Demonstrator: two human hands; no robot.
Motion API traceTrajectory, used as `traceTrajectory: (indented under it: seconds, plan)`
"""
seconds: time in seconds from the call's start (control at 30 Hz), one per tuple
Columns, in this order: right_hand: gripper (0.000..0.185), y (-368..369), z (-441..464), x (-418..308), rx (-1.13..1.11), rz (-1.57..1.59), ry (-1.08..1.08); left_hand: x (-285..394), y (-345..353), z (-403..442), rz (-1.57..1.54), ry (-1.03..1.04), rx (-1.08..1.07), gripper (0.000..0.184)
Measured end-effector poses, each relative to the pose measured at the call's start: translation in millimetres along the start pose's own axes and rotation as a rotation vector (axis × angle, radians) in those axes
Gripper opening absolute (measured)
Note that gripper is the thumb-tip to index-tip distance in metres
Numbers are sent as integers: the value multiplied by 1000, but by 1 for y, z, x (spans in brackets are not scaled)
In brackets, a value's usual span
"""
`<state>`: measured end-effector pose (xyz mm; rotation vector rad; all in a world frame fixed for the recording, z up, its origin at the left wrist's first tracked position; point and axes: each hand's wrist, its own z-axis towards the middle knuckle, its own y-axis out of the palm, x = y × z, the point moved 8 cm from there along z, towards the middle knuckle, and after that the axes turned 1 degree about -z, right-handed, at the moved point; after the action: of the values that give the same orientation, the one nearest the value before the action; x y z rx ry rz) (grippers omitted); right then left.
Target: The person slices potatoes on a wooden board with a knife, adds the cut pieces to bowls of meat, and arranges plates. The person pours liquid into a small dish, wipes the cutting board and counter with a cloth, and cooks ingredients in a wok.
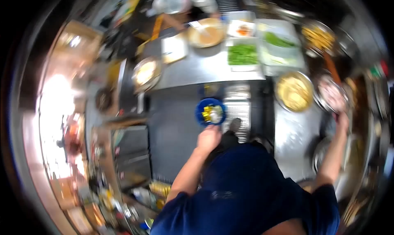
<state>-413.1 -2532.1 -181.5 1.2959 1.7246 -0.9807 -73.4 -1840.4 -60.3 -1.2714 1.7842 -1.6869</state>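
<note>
My left hand is closed at the near rim of a round blue bowl, with the thumb and fingertips hidden. Yellow and whitish pieces lie inside this bowl. On the right, my arm reaches out to a metal bowl, and my right hand is closed on its near edge. Pale pink contents fill that bowl, too blurred to name. A brown wooden handle extends over its far side. Just left of it stands a round metal pan of pale yellow food.
A steel counter crosses ahead, holding a white tray of chopped greens, a large tan bowl and plastic tubs. Another person stands behind it. Fried-looking yellow pieces fill a bowl at far right. Dark floor lies below.
</note>
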Motion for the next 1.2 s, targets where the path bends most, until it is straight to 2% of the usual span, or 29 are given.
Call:
traceTrajectory:
  seconds: [0.03,0.1,0.13,0.17,0.23,0.3,0.43,0.5,0.57,0.67,0.7,0.8,0.83,0.87,0.9,1.0,1.03,1.07,1.1,1.13,1.2]
  plan:
    - [27,-7,-40,-11,124,-281,105,-2,7,2,8,41,-7,27]
    - [17,-13,-81,5,128,-23,-10,6,11,5,4,96,7,31]
    - [11,-2,-124,-22,230,-190,61,7,16,7,12,110,-8,30]
    - [9,-19,-88,32,147,28,23,10,19,9,-18,200,30,28]
    - [6,-2,-163,-2,236,215,30,8,33,15,-5,219,13,26]
    - [6,-12,-170,28,244,228,24,21,23,23,18,237,-40,27]
    - [11,-15,-246,42,261,282,34,31,18,42,19,283,-54,27]
    - [15,-21,-263,98,299,243,82,34,17,55,4,346,-30,27]
    - [16,-17,-306,120,301,190,190,49,15,59,-3,405,-51,25]
    - [7,-2,-353,149,390,380,226,52,32,60,-41,469,-91,22]
    - [7,7,-361,152,401,504,236,52,39,58,-34,493,-116,22]
    - [7,17,-353,195,404,493,266,75,54,59,36,571,-216,25]
    - [10,17,-352,204,373,311,285,85,56,58,66,597,-251,26]
    - [15,17,-352,218,395,401,314,94,59,58,88,591,-299,29]
    - [21,16,-353,222,414,490,342,104,60,59,99,606,-315,30]
    - [29,-7,-383,165,371,330,500,118,64,62,123,653,-335,30]
    - [25,-24,-380,139,375,133,317,119,66,64,116,677,-319,29]
    - [34,-46,-364,132,411,-27,-27,120,68,63,106,699,-302,29]
    - [34,-71,-350,104,424,-76,-148,122,70,61,107,688,-313,28]
    - [33,-98,-340,64,461,-164,-151,124,69,59,110,677,-325,28]
    - [26,-157,-303,7,639,-535,-453,127,71,55,92,642,-340,23]
